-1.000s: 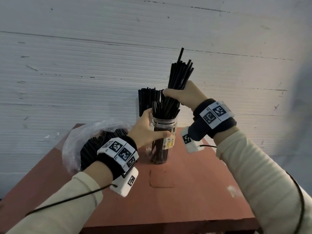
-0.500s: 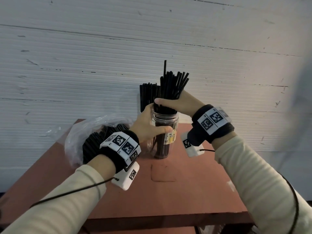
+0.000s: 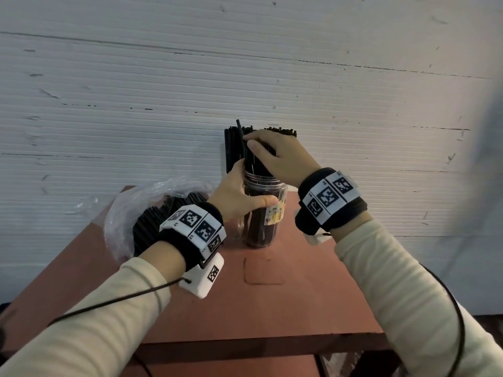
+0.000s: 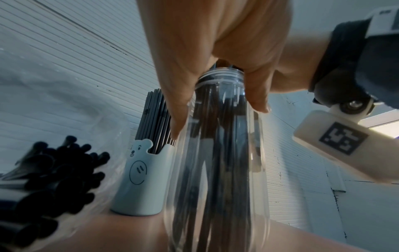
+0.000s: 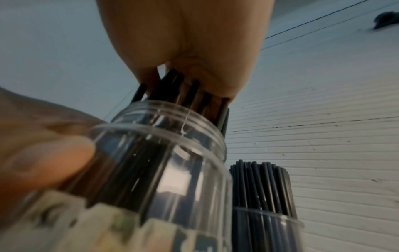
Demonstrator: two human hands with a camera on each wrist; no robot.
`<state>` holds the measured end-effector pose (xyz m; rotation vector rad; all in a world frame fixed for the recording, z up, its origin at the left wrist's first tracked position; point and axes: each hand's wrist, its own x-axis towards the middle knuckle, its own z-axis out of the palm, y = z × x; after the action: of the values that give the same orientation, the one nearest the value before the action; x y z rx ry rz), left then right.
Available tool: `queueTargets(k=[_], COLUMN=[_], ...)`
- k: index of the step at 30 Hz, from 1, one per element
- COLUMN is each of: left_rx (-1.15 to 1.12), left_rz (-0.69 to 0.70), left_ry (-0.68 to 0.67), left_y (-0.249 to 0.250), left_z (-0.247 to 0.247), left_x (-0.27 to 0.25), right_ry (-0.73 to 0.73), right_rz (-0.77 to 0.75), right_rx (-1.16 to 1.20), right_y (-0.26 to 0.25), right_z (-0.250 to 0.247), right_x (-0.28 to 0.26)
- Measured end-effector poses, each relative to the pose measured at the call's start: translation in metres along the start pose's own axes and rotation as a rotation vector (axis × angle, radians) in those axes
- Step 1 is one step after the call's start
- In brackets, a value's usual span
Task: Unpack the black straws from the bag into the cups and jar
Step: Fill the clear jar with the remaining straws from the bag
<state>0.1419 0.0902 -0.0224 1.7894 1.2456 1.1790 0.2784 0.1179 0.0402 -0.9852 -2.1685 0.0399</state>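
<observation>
A clear plastic jar with a yellow label stands on the red-brown table, packed with black straws. My left hand grips the jar just under its threaded rim, thumb across the front. From above, my right hand holds the bundle's top, fingers curled round the straws where they stick out of the jar. One straw pokes up beside the thumb. The left wrist view shows the jar between my fingers.
A clear plastic bag with several more black straws lies left of the jar. Behind the jar stand a pale bear-shaped cup and a clear cup, both full of straws. A white ribbed wall rises close behind.
My right hand has come down with the bundle, and the straws have sunk deep into the jar. The left hand has stayed on the jar.
</observation>
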Motion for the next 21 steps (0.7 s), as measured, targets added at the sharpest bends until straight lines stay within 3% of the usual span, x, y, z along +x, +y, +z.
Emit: queueTargets(k=[4,8,12,17,21], left_rx=[-0.020,-0.008,-0.007,-0.035,-0.043], left_rz=[0.003,-0.003,-0.003,0.012,0.000], left_ry=[-0.011,-0.016,0.001,-0.018,-0.049], left_y=[-0.003,-0.005,-0.007,-0.006,-0.004], left_z=[0.000,0.000,0.001,0.002,0.002], left_x=[0.001,0.004,0.005,0.003,0.002], right_ry=[0.137,0.001,-0.072,0.161,0.012], right_rz=[-0.089,-0.089,0.050,-0.047,-0.009], right_rx=[0.028,-0.035,-0.100,-0.020,-0.052], right_y=[0.007,0.004,0.000,0.006,0.005], right_z=[-0.001,-0.002,-0.007,-0.004,-0.005], right_x=[0.001,0.013,0.011,-0.008,-0.017])
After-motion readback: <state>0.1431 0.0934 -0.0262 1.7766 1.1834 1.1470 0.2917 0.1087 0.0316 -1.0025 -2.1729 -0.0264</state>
